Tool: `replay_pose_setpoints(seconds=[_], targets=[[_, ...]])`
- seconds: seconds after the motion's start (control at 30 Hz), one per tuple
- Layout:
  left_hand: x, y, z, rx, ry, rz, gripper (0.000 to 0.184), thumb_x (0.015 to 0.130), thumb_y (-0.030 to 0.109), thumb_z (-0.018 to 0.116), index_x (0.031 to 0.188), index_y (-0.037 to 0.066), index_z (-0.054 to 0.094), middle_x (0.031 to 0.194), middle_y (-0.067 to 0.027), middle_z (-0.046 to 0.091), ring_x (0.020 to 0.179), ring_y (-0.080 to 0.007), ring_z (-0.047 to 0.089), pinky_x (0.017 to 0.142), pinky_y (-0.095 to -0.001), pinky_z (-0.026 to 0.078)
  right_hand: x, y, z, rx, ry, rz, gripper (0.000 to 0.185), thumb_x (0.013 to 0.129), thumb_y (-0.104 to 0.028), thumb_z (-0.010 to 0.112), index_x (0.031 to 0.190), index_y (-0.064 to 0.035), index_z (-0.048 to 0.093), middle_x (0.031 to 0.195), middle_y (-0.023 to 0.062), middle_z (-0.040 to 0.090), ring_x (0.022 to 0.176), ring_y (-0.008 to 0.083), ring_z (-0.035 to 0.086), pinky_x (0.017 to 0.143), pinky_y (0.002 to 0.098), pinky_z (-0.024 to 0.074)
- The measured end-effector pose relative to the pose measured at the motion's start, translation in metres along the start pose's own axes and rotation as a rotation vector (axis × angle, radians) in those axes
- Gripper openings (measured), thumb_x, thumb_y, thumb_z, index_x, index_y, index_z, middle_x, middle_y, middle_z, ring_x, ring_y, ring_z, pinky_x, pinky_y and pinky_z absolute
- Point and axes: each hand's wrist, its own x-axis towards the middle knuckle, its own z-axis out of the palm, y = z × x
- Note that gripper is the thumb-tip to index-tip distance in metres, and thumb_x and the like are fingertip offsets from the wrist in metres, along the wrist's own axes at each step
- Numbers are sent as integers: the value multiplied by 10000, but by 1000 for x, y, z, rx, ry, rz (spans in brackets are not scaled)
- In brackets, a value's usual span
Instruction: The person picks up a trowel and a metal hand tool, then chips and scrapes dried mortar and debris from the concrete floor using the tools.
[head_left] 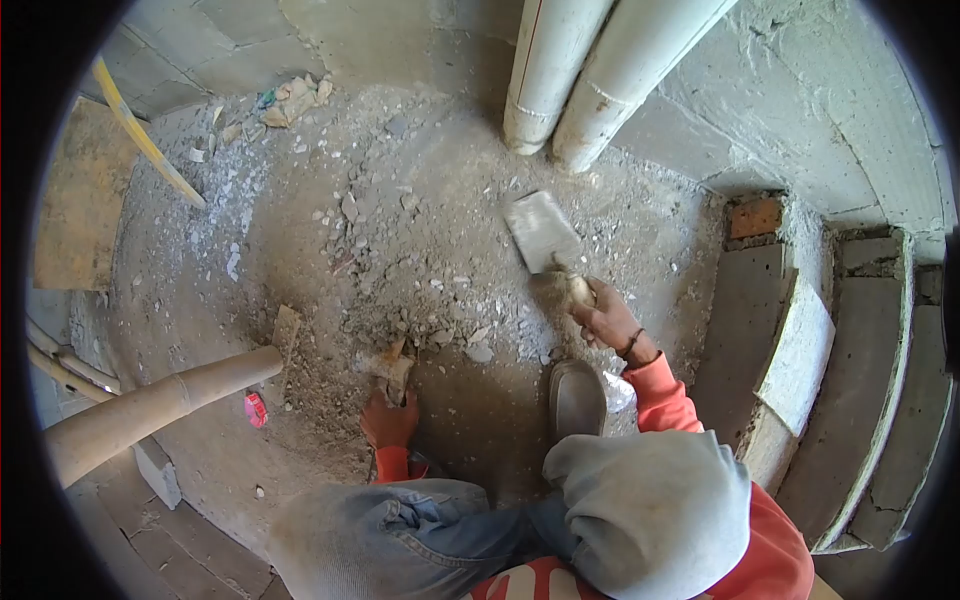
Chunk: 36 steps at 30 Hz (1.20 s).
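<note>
My right hand [606,316] is closed around the handle of a trowel [541,230] with a flat, roughly rectangular grey blade. The blade points away from me, over the dusty floor to the right of the rubble. Low and left of centre, my left hand [388,420] is closed on a dusty tan chunk [398,372], whose kind I cannot make out. Just beyond that chunk lies a heap of broken mortar and small stones [430,310]. My shoe [577,398] rests on the floor between the two hands.
Two white pipes [590,90] stand by the back wall. Block steps [740,330] rise at the right. A bamboo pole [170,405] juts in from the left, near a red wrapper [256,409]. A board [85,200] and yellow strip [145,135] lean at far left.
</note>
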Motion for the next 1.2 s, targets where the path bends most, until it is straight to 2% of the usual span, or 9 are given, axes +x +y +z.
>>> replay_pose_setpoints(seconds=[0.1, 0.2, 0.27, 0.37, 0.43, 0.53, 0.87, 1.07, 1.2], targets=[[6, 2, -4, 24, -105, -60, 570, 691, 433, 723, 1071, 11, 665, 891, -258, 665, 845, -437, 642, 757, -501, 507, -5, 14, 8, 14, 13, -75, 291, 860, -153, 587, 1075, 15, 488, 731, 140, 597, 520, 188, 572, 463, 327, 466], [8, 9, -12, 6, -152, -79, 560, 699, 444, 715, 1034, -3, 671, 881, -259, 663, 844, -436, 642, 750, -501, 508, 10, 55, -19, -169, 644, -250, 293, 863, -150, 578, 1082, 9, 467, 736, 153, 604, 514, 190, 584, 453, 347, 474], [8, 11, -13, 28, -150, -89, 544, 702, 448, 713, 977, -20, 676, 870, -261, 661, 840, -434, 643, 741, -500, 509, 1, 37, -34, -119, 706, 38, 311, 864, -150, 615, 1072, 2, 442, 707, 80, 560, 483, 168, 533, 411, 323, 447], [6, 10, -7, 45, -17, -22, 478, 690, 449, 723, 773, -14, 639, 757, -258, 650, 723, -442, 643, 653, -512, 509, -11, 25, -4, -266, 482, 16, 376, 837, -150, 641, 1118, 25, 462, 783, 137, 604, 606, 234, 599, 522, 393, 494], [6, 12, -10, 35, -59, -39, 476, 692, 440, 722, 813, -15, 652, 772, -257, 655, 734, -441, 646, 663, -511, 512, 9, 76, 29, -411, 407, -437, 478, 850, -212, 624, 1222, 44, 467, 779, 217, 648, 750, 401, 647, 689, 476, 518], [8, 10, -10, -22, -99, -43, 494, 694, 425, 719, 917, -13, 669, 803, -254, 664, 755, -441, 650, 681, -506, 520, -9, 19, 65, -579, 194, -531, 493, 845, -242, 631, 1242, 16, 495, 783, 214, 657, 737, 432, 631, 678, 499, 510], [8, 11, -16, -51, -167, -82, 541, 694, 414, 717, 1081, 40, 663, 858, -241, 675, 804, -426, 653, 728, -497, 516, 83, 11, -18, -964, 443, -242, 499, 829, -220, 624, 1298, -135, 476, 805, 208, 656, 696, 431, 633, 624, 519, 510], [6, 14, -19, -75, -106, -52, 486, 707, 388, 709, 1042, 38, 671, 820, -233, 676, 777, -417, 660, 711, -492, 523, 31, 2, 35, -754, -13, -492, 522, 839, -224, 637, 1308, -82, 455, 924, 256, 642, 812, 445, 628, 700, 488, 515], [3, 6, -13, -107, -154, -36, 548, 714, 421, 707, 1103, 38, 655, 890, -247, 672, 859, -430, 647, 763, -494, 508, -20, 26, 32, -348, 239, -497, 527, 848, -250, 675, 1265, -8, 460, 933, 247, 635, 795, 391, 641, 705, 435, 511]])
